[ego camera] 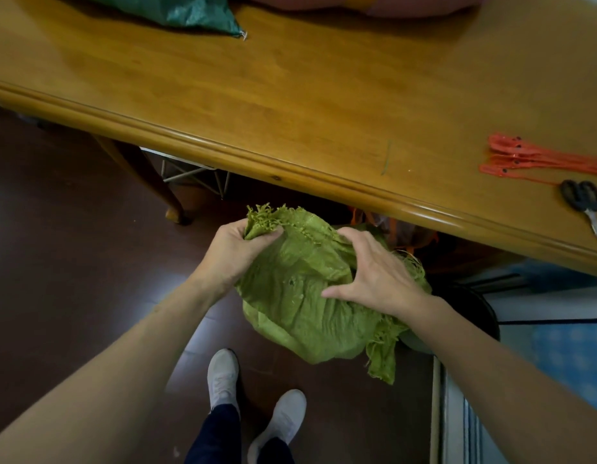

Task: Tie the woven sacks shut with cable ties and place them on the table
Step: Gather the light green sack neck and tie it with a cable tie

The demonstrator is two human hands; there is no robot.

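Head view: the green sack [300, 303] is gripped at its frayed mouth by the left hand [235, 254] and clawed together by the right hand [374, 272], seemingly for tying.

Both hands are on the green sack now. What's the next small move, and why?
Probably sweep the right hand toward the left hand, bunching the green sack's mouth into one neck: its frayed edge lies spread between both hands, and the cable ties lie untouched on the table.
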